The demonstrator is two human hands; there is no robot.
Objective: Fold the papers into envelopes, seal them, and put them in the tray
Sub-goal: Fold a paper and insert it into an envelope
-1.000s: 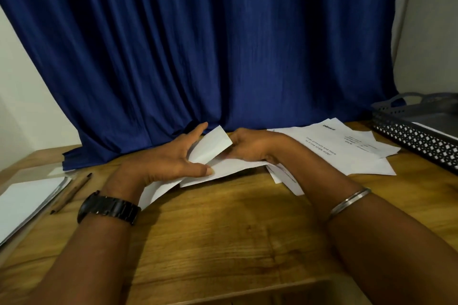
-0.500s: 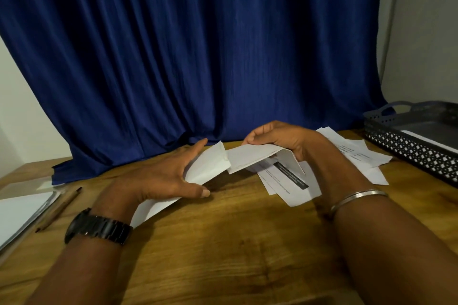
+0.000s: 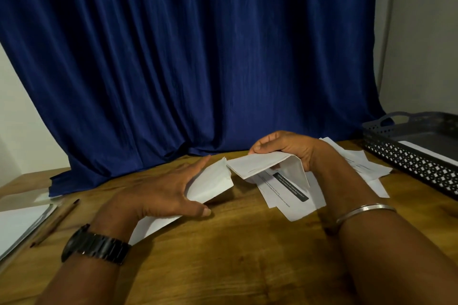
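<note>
Your left hand (image 3: 161,193) is pinching the envelope (image 3: 210,183) low over the desk (image 3: 235,242), its long axis running up toward your right. Your right hand (image 3: 285,148) is gripping the folded paper (image 3: 260,163) just beside it, tips almost meeting. The tray (image 3: 406,156) is sitting nearer that hand.

L hand (image 3: 158,195) pinches white envelope (image 3: 210,186) btwn thumb & fingers, low on wooden table (image 3: 235,242). R hand (image 3: 290,148) grips folded paper (image 3: 260,164), raised over printed sheets (image 3: 287,193), its left tip just beside envelope. Black tray (image 3: 409,156) at far right; pencil (image 3: 55,221) at left.
</note>
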